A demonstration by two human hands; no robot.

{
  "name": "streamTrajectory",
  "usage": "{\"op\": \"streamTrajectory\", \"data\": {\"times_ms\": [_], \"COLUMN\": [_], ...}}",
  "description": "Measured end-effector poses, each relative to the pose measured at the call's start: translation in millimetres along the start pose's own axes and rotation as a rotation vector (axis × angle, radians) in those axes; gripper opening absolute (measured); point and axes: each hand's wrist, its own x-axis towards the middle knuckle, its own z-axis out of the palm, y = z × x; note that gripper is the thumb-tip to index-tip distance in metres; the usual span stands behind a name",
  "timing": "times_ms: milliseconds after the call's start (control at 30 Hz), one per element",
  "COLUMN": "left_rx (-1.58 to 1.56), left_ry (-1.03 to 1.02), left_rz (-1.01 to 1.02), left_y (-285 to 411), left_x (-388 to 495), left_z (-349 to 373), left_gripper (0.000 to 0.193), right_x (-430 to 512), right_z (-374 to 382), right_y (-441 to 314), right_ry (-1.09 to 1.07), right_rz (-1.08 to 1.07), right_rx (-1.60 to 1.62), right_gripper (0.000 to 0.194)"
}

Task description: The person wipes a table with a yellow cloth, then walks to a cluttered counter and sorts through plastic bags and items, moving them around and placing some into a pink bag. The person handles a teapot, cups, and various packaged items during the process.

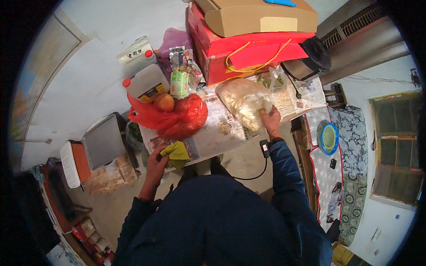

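Observation:
My left hand [157,165] pinches a yellow-green cloth [177,153] at the near left corner of a table [213,146] spread with newspaper. To the right, my right hand [272,120] grips the edge of a clear plastic bag [241,96], which rests on the table with pale contents inside. Between the two hands lies a red plastic bag [186,116], with a round orange fruit [164,102] at its opening. A brownish patch [224,127] shows on the newspaper beside the clear bag.
Behind the bags stand a red gift box [239,50] with cord handles and a cardboard box [266,18] on top. A plastic jug [149,79] and snack packets [181,74] crowd the back left. At right, a bench with a star-patterned cover [321,176] carries a basin [328,139].

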Motion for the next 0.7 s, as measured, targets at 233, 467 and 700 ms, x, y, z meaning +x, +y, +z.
{"op": "streamTrajectory", "data": {"times_ms": [233,467,700], "left_rx": [0.001,-0.148,-0.251], "left_ry": [0.025,0.056,-0.081], "left_rz": [-0.019,-0.17,-0.21], "left_y": [-8,-14,-7], "left_x": [5,21,41], "left_z": [6,20,36], "left_gripper": [0.039,0.04,0.044], "right_x": [24,9,-94], "right_z": [-44,-71,11], "right_y": [24,-69,-199], "right_ry": [0.171,0.11,-0.63], "right_rz": [0.052,-0.221,-0.427], "right_rx": [-0.053,-0.44,0.108], "right_gripper": [0.043,0.092,0.068]}}
